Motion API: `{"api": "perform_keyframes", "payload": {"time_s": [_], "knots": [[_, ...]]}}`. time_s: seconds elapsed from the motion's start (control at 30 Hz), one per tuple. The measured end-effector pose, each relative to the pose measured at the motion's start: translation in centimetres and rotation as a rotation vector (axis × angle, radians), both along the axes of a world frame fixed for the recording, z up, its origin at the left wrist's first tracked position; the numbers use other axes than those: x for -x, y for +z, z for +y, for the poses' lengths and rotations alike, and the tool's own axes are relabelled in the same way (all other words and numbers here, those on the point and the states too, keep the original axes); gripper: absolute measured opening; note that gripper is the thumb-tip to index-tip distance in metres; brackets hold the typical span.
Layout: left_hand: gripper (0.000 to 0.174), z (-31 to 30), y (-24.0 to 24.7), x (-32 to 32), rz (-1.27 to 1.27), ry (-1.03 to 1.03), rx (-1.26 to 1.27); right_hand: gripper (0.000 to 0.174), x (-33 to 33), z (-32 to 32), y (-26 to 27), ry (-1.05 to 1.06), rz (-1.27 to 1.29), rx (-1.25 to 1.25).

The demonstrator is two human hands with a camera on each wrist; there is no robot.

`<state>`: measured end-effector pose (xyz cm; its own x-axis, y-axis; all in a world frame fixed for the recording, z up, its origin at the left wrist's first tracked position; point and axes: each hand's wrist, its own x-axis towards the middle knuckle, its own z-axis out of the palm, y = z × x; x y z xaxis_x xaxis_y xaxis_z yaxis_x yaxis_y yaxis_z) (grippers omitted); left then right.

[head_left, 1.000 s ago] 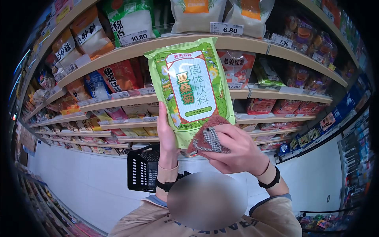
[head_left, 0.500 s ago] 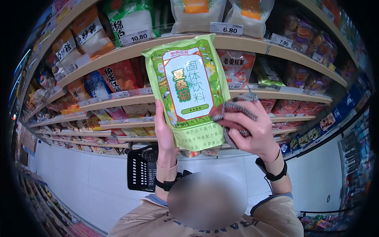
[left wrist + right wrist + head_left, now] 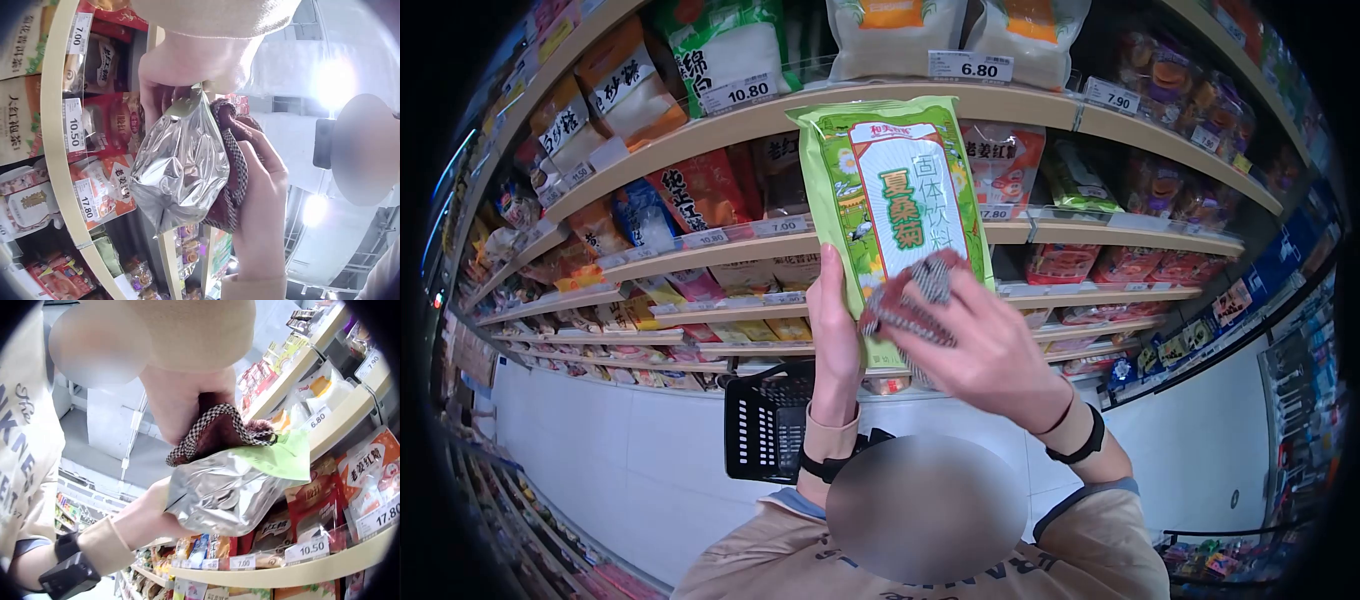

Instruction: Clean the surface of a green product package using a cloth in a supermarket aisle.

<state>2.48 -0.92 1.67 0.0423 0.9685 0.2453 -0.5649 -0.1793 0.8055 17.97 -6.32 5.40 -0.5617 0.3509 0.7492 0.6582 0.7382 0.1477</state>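
A green pouch with a silver foil base and Chinese lettering stands upright before the shelves in the head view. My left hand grips it by its left side, thumb along the edge and the other fingers hidden behind. In my right hand is a bunched brown cloth with a black-and-white checked border. Held between thumb and fingers, it lies against the lower front of the pouch and covers part of the printing. The foil base faces both wrist cameras.
Shelves of bagged goods curve across the front, with price tags on their edges. White sugar bags fill the top level. A black basket sits on the floor to the left, and more racks line both sides.
My right hand swept the cloth out to the pouch's right edge, then back left over its lower front. The pouch shifted slightly right in the left hand, which kept its grip.
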Motion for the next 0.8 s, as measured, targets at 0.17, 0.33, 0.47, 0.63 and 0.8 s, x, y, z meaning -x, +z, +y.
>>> {"api": "perform_keyframes", "payload": {"time_s": [0.17, 0.33, 0.47, 0.63, 0.8], "knots": [[0.06, -0.1, -0.2, 0.1, 0.059, 0.045, -0.033, 0.026, 0.6, 0.0, 1.1, -0.011, 0.033, 0.034], [0.059, 0.5, -0.7, 1.0, -0.042, 0.042, -0.042, 0.013, 0.0, -1.0, 0.3, 0.278, -0.072, 0.161], [0.053, 0.6, -0.8, 1.2, -0.058, 0.03, -0.057, 0.03, -3.3, 0.1, 1.9, 0.021, 0.184, 0.034], [0.051, 0.8, -1.2, 1.2, -0.08, -0.05, -0.069, 0.032, -6.5, 3.1, 1.4, -0.134, 0.654, 0.207], [0.052, 0.8, -1.7, 0.6, 0.062, 0.0, -0.083, 0.035, -6.7, 4.0, -0.2, 0.09, 1.012, 0.78]]}}
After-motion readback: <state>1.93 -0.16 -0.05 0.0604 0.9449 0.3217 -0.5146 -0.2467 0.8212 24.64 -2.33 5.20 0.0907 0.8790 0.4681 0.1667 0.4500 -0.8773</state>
